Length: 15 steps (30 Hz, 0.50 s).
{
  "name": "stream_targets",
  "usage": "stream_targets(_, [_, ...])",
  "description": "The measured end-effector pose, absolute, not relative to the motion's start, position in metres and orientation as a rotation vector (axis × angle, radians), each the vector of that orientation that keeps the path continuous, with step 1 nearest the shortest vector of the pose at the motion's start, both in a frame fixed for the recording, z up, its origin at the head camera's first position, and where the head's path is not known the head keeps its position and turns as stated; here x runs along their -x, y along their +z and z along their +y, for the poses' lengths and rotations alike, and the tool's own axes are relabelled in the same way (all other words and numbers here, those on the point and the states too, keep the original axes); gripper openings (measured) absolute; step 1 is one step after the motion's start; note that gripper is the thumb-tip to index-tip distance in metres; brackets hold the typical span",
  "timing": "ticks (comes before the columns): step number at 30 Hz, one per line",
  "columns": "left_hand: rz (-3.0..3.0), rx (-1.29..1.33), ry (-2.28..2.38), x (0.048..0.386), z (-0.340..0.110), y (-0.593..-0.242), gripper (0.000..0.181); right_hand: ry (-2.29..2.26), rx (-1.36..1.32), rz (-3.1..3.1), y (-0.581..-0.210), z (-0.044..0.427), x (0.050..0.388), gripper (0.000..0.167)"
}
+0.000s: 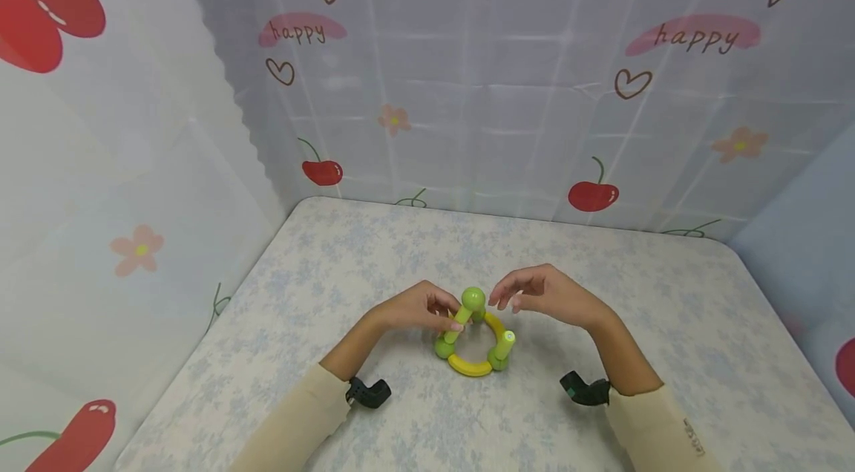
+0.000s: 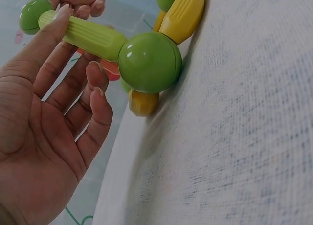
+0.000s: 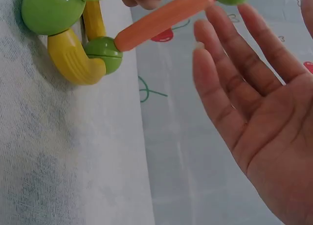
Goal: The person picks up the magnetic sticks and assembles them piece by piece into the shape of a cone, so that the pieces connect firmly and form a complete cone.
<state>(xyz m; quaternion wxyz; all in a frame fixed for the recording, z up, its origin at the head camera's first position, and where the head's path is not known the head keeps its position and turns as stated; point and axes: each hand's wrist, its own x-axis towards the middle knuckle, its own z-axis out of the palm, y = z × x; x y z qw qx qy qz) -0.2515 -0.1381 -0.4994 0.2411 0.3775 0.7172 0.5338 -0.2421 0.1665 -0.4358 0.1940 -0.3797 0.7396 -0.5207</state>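
A toy frame of rods and balls stands on the table: a ring of yellow curved rods [image 1: 470, 366] joined by green balls [image 2: 150, 62], with straight rods rising from it. My left hand [image 1: 417, 306] pinches a light green rod [image 2: 93, 36] between thumb and fingers. At the top of the frame sits a green ball [image 1: 473, 299]. An orange rod [image 3: 164, 20] slants up to a ball in the right wrist view. Another short green rod [image 1: 505, 344] sticks up at the ring's right front. My right hand [image 1: 554, 296] hovers beside the top ball, fingers loosely bent and holding nothing.
The table [image 1: 374, 427] has a pale blue floral cover. Behind it hangs a curtain [image 1: 494, 101] printed with cherries and hearts, with more sheets at both sides. A black camera sits on each wrist, the left one [image 1: 369, 392] and the right one [image 1: 584, 389].
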Motion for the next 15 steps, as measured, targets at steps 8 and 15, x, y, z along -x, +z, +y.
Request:
stream_targets(8, [1.954, -1.046, 1.465, 0.252, -0.139, -0.500, 0.017, -1.223, 1.177, 1.790, -0.443, 0.170, 0.246, 0.034])
stream_targets(15, [1.944, -1.064, 1.472, 0.251, -0.139, -0.501, 0.017, -1.177, 1.171, 1.925, -0.451, 0.161, 0.245, 0.022])
